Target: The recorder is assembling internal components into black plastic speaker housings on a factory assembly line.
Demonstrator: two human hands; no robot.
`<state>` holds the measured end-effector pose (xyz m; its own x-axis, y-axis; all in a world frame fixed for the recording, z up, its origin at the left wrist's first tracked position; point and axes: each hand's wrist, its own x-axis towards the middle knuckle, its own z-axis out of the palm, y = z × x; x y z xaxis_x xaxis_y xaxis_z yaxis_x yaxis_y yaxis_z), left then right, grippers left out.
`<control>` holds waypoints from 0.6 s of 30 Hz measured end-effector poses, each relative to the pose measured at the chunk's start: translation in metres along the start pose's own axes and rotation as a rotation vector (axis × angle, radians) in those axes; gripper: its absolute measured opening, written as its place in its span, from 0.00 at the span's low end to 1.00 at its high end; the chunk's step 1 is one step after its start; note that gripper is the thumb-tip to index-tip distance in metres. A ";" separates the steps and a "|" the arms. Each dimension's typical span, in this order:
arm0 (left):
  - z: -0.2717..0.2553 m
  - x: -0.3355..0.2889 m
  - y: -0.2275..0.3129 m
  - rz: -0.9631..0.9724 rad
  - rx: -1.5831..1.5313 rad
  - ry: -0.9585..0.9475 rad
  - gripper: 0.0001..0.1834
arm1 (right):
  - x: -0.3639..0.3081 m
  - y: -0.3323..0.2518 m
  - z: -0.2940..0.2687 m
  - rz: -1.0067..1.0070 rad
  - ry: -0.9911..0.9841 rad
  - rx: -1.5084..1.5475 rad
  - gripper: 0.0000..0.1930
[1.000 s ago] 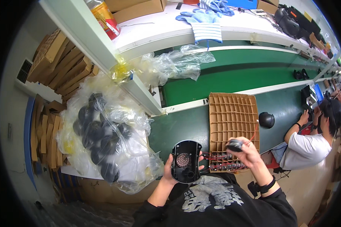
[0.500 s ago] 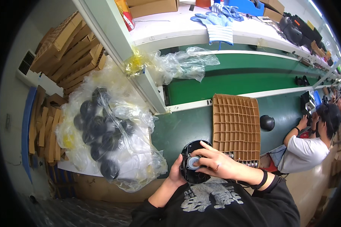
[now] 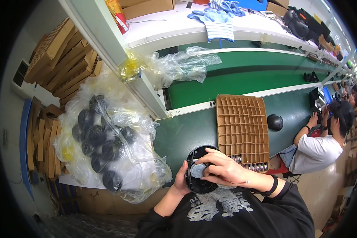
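My left hand (image 3: 181,180) grips the left rim of a round black plastic housing (image 3: 194,185), its thumb along the outer edge. The open side of the housing faces up. Inside it sits a round silver part (image 3: 197,170) that looks like a small speaker. My right hand (image 3: 222,168) reaches over the housing from the right, its fingers bent onto the silver part's right edge. The undersides of those fingertips are hidden. Just right of the housing lies a brown cardboard divider tray (image 3: 242,127), with several shiny round parts (image 3: 256,166) in its nearest cells.
Clear plastic bags (image 3: 142,158) with several black domes (image 3: 95,137) lie at left. A post (image 3: 103,47) rises beside the green conveyor (image 3: 242,67). Another black dome (image 3: 275,122) stands right of the tray, near a seated co-worker (image 3: 319,152). Striped gloves (image 3: 218,25) hang from the shelf.
The whole view has shifted slightly, so things sit a little further left. My right fingers have moved slightly on the silver part, and more of its face shows. My left hand keeps its hold.
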<state>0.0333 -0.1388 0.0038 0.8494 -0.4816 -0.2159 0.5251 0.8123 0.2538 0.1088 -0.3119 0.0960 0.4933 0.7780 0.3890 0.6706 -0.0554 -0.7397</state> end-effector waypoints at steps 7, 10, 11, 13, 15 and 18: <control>-0.010 0.005 -0.005 -0.003 0.081 0.027 0.42 | -0.004 0.001 0.001 0.063 -0.070 -0.132 0.09; -0.006 0.006 -0.004 -0.012 0.044 0.028 0.41 | -0.006 0.002 -0.001 0.063 -0.072 -0.138 0.10; -0.006 0.005 -0.005 -0.015 0.044 0.030 0.41 | -0.007 0.001 -0.001 0.066 -0.077 -0.137 0.10; -0.007 0.008 -0.004 -0.023 0.013 -0.044 0.39 | -0.011 0.005 0.001 0.067 -0.066 -0.128 0.10; -0.003 0.009 -0.004 -0.021 0.019 -0.042 0.39 | -0.013 0.006 0.001 0.068 -0.058 -0.118 0.10; 0.000 0.011 -0.006 -0.018 0.048 0.011 0.40 | -0.013 0.004 -0.003 0.088 -0.057 -0.125 0.11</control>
<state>0.0399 -0.1487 0.0000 0.8390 -0.4926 -0.2311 0.5428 0.7865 0.2946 0.1065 -0.3243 0.0892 0.5234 0.8008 0.2912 0.6916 -0.1996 -0.6941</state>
